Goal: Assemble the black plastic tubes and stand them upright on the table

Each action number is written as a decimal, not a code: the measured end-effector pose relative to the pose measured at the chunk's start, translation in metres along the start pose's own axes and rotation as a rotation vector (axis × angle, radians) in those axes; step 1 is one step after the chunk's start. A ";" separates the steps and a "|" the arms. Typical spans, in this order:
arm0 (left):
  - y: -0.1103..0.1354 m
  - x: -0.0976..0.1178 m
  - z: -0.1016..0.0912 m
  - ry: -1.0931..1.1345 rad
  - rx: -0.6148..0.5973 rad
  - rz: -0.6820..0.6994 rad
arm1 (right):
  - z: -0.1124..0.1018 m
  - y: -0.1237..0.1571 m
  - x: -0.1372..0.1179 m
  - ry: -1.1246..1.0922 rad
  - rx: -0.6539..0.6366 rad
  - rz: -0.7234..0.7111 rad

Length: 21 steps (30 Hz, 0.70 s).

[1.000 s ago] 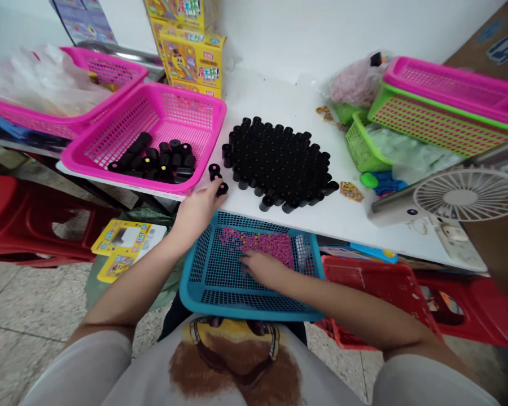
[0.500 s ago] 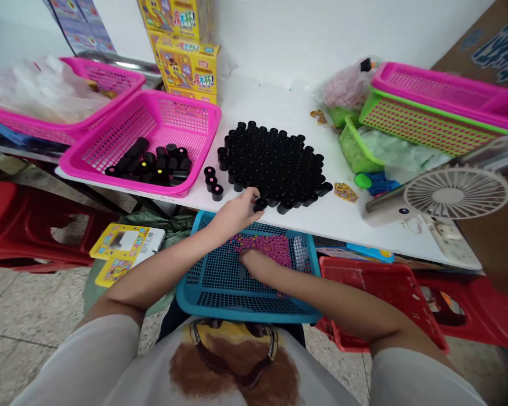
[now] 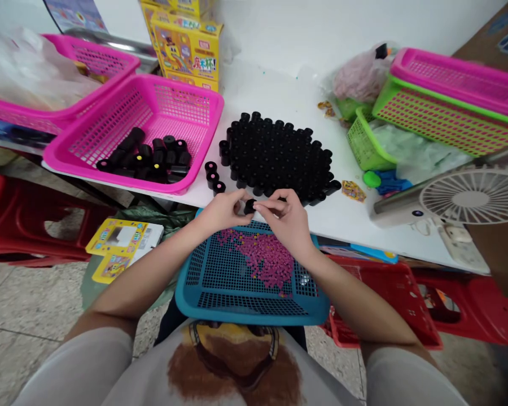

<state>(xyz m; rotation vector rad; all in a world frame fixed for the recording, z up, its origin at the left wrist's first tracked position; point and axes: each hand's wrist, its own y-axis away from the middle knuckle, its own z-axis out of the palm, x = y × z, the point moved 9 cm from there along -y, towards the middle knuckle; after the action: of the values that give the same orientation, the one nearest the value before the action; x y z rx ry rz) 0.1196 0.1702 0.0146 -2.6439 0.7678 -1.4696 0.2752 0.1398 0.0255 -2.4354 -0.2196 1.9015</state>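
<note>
My left hand [image 3: 227,211] grips a small black cylinder [image 3: 249,207] at the table's front edge. My right hand [image 3: 285,217] meets it there, thumb and fingertips pinched against the cylinder's end; whatever sits between them is too small to make out. Just beyond both hands stands a dense cluster of black cylinders [image 3: 275,152]. To its left, a short row of black cylinders with pink dots [image 3: 212,177] stands apart. Below my hands, a blue basket [image 3: 254,317] rests on my lap with many small pink pieces [image 3: 271,259] and a few yellow ones in it.
A pink basket [image 3: 131,176] at left holds black cylinders, some with yellow or pink dots. Yellow boxes [image 3: 188,53] are stacked behind it. On the right are a green basket [image 3: 366,144], a fan [image 3: 474,197] and a red crate [image 3: 381,299] below the table.
My right hand has risen from the pink pieces in the blue basket to the black cylinder. My left hand has drawn that cylinder slightly left, away from the cluster.
</note>
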 end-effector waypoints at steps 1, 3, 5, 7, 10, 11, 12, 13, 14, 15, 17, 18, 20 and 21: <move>0.001 0.000 0.000 0.006 0.006 0.006 | 0.000 -0.004 -0.001 0.048 0.002 0.001; 0.002 -0.001 0.001 0.021 0.001 0.006 | 0.000 -0.009 -0.002 0.139 0.007 -0.012; 0.002 -0.002 0.001 0.030 -0.005 -0.003 | 0.000 -0.011 -0.002 0.193 0.008 -0.029; 0.002 -0.002 0.001 0.030 -0.005 -0.010 | 0.000 -0.011 -0.002 0.218 0.008 -0.041; 0.001 -0.003 0.001 0.037 -0.010 -0.019 | 0.000 -0.012 -0.001 0.194 0.002 -0.039; 0.001 -0.003 0.002 0.042 -0.014 -0.021 | 0.000 -0.013 0.000 0.174 0.000 -0.028; 0.001 -0.004 0.002 0.047 -0.015 -0.023 | 0.000 -0.014 0.001 0.159 0.001 -0.015; 0.000 -0.004 0.002 0.049 -0.017 -0.022 | 0.000 -0.015 0.001 0.156 0.003 -0.004; 0.000 -0.004 0.002 0.049 -0.016 -0.021 | 0.000 -0.017 0.000 0.166 0.006 0.004; 0.000 -0.004 0.002 0.048 -0.014 -0.019 | 0.000 -0.018 -0.002 0.186 0.012 0.006; 0.000 -0.003 0.002 0.047 -0.013 -0.017 | 0.000 -0.020 -0.006 0.230 0.018 0.000; 0.000 -0.003 0.002 0.047 -0.013 -0.017 | -0.001 -0.021 -0.008 0.244 0.017 0.003; 0.000 -0.003 0.002 0.053 -0.015 -0.020 | 0.000 -0.023 -0.007 0.250 0.005 0.029; 0.000 -0.002 0.002 0.056 -0.019 -0.019 | 0.001 -0.023 -0.006 0.238 -0.006 0.041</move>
<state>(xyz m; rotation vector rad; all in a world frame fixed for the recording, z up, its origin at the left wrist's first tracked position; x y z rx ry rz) 0.1200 0.1707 0.0118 -2.6412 0.7675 -1.5551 0.2708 0.1619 0.0341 -2.6589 -0.1657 1.6064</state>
